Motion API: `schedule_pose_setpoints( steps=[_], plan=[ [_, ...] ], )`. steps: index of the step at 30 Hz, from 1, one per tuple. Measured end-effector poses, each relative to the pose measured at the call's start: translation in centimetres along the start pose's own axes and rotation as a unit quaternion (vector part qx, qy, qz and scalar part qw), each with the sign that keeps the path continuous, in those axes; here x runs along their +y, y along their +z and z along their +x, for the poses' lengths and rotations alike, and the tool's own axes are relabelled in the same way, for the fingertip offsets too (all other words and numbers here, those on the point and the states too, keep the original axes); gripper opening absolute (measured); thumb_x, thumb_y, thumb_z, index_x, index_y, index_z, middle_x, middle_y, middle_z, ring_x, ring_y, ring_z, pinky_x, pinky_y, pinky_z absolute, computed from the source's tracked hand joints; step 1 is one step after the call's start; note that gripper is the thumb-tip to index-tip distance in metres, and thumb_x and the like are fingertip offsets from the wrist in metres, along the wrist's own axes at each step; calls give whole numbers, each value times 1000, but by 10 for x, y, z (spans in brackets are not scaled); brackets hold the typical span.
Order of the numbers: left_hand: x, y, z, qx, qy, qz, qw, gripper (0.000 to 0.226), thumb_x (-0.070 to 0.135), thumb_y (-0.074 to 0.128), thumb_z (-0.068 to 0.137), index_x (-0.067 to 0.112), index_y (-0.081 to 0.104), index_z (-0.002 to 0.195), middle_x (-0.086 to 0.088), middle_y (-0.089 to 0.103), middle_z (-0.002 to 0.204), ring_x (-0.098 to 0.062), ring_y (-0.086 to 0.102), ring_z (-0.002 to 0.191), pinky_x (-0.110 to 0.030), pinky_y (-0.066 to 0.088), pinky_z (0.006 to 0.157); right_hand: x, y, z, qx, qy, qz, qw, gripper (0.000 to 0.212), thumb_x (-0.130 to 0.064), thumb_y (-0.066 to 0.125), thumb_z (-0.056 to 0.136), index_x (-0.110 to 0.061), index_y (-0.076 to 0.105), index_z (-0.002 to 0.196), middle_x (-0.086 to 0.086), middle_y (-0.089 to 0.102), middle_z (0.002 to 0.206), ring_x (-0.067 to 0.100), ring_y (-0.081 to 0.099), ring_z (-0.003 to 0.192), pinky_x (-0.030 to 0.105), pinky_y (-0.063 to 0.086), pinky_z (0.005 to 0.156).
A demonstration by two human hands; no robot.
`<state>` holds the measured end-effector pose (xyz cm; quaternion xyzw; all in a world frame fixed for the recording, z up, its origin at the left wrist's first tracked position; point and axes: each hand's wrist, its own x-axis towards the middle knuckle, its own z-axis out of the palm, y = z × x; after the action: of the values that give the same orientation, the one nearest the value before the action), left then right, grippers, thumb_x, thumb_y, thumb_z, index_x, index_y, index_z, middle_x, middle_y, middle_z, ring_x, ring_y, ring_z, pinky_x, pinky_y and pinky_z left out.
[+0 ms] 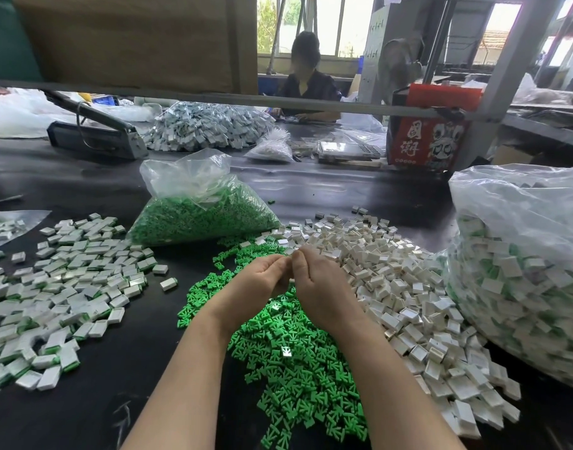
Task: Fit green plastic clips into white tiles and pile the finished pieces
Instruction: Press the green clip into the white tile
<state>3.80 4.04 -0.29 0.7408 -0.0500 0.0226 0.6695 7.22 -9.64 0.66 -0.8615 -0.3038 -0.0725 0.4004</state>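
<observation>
Head view: left hand (pixel 262 277) and right hand (pixel 314 280) meet fingertip to fingertip, fingers curled together; what they pinch is hidden; green clips (pixel 291 358) heaped beneath the grip, white tiles (pixel 392 280) right, finished pieces (pixel 67 287) left.

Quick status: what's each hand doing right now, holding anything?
Left hand: fingers curled, pinching something small at the fingertips; what it is cannot be told.
Right hand: fingers curled, meeting the left hand's fingertips; its grip is hidden.
</observation>
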Motion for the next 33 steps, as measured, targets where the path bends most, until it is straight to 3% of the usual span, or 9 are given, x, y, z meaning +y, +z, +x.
schedule_pose_setpoints(
  steps=[4,10,13,17,21,23,25,29,33],
  plan=[
    [8,6,-2,2,-8,-15,1000,55,39,45,91,-14,53,106,-12,48,97,-25,39,92,-49,37,86,-1,1,0,-13,10,-4,1000,37,-35,27,105,-26,44,74,-4,53,73,21,55,73,41,46,70],
    [6,13,0,10,-6,-25,1000,37,32,43,98,2,64,98,-14,60,93,-24,52,90,-42,44,89,4,5,0,18,22,18,999,43,-32,28,106,-28,39,64,-9,49,65,9,47,61,33,34,59],
    [4,14,1,13,-19,-5,1000,55,40,43,90,-12,54,104,-15,55,95,-26,46,90,-55,42,90,6,6,1,18,26,16,999,44,-27,29,105,-27,40,62,-7,48,64,12,46,60,32,33,60],
    [-1,13,2,18,-31,8,999,54,42,44,90,-7,57,108,-28,60,103,-29,51,95,-68,35,103,7,6,1,14,25,19,999,45,-25,30,104,-28,38,60,-10,45,62,7,42,58,31,31,62],
    [-1,13,2,18,-31,5,999,41,41,45,91,9,67,104,-32,61,116,-44,59,112,-59,41,105,6,6,0,1,25,9,1000,42,-29,26,102,-27,42,63,1,54,71,23,54,71,40,43,67],
    [-4,10,3,6,-26,-8,1000,35,36,44,96,9,66,105,-28,65,114,-33,63,106,-50,48,103,4,6,0,1,24,15,1000,41,-32,25,100,-27,41,62,-3,52,68,17,51,66,38,40,64],
    [-4,9,3,-8,-17,-20,1000,29,26,40,105,11,65,104,-8,73,98,-13,67,96,-29,55,87,3,4,1,5,23,26,999,40,-37,23,96,-27,40,61,-10,47,64,7,45,61,33,33,60],
    [0,10,2,-8,7,-46,999,29,23,39,106,19,61,87,17,56,61,4,51,57,-7,42,56,5,-2,4,-5,39,114,993,47,-29,29,106,-11,48,67,0,49,63,18,45,61,41,39,62],
    [4,7,2,20,48,-63,997,25,35,48,96,24,65,81,14,61,72,4,54,69,-11,47,69,2,-7,6,-18,94,321,942,49,-33,24,107,-6,47,73,-2,42,51,13,36,47,27,31,48]
  ],
)
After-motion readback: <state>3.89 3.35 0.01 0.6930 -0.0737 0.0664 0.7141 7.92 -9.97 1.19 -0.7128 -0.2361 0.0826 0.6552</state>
